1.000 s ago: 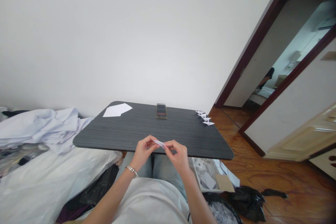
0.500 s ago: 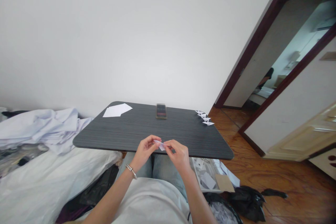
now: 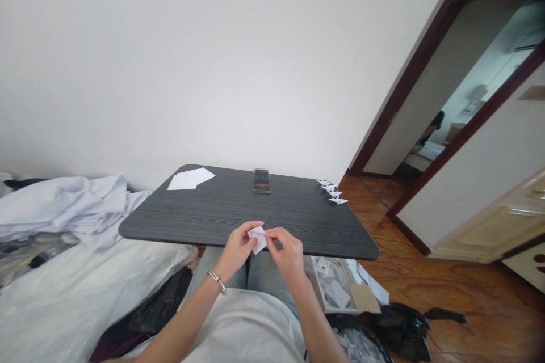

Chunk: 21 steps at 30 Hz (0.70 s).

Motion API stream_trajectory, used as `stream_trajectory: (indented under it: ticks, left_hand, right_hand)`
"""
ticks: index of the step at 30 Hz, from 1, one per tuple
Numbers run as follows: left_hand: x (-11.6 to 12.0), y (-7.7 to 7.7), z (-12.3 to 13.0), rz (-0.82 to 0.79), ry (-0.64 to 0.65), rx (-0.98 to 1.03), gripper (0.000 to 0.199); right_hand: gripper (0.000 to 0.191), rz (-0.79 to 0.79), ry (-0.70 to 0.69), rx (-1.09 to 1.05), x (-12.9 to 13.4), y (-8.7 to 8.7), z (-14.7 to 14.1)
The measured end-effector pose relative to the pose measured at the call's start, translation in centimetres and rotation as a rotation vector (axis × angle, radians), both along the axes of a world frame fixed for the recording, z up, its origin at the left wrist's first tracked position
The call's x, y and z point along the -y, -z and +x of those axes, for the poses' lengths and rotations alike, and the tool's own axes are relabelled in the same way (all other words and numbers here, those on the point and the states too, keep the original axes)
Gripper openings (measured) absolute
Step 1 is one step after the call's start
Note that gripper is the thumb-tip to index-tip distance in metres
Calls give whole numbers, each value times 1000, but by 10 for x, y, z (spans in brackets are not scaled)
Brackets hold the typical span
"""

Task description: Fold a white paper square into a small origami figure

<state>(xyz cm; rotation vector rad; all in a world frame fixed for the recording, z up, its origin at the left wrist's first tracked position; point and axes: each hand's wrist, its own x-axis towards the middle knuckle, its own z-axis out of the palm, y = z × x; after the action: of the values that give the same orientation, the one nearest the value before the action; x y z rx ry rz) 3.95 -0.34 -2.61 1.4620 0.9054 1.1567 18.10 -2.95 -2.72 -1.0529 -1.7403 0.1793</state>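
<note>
Head view: I see left hand (image 3: 235, 248) pinching folded white paper (image 3: 258, 243) between fingers, over near edge of desk (image 3: 204, 212). Right hand (image 3: 288, 252) has fingers pinching paper's right corner. I note paper cranes (image 3: 338, 201) lined up far right, phone (image 3: 261, 181) mid-back, white sheets (image 3: 191, 178) far left.
</note>
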Motion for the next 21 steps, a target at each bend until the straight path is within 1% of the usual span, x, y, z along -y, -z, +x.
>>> stream_trajectory:
  ticks: [2, 6, 10, 16, 19, 21]
  left_hand:
    - [-1, 2, -1, 33, -28, -44, 31]
    - [-3, 3, -1, 71, -96, -88, 24]
    - [-2, 2, 1, 36, -137, -69, 23]
    - [1, 0, 4, -5, -157, -9, 22]
    - [1, 1, 4, -19, -157, 21, 22]
    - [1, 2, 4, -25, -160, 32, 22]
  right_hand:
    - [15, 7, -19, -17, 1, 1, -3]
    - [15, 34, -12, -53, 1, 4, -7]
    - [14, 54, -5, -82, 1, 6, -9]
    - [14, 56, -5, -140, 2, 7, -13]
    - [12, 8, 14, -231, 2, 8, -16]
    - [11, -93, 17, -297, 1, 9, -17]
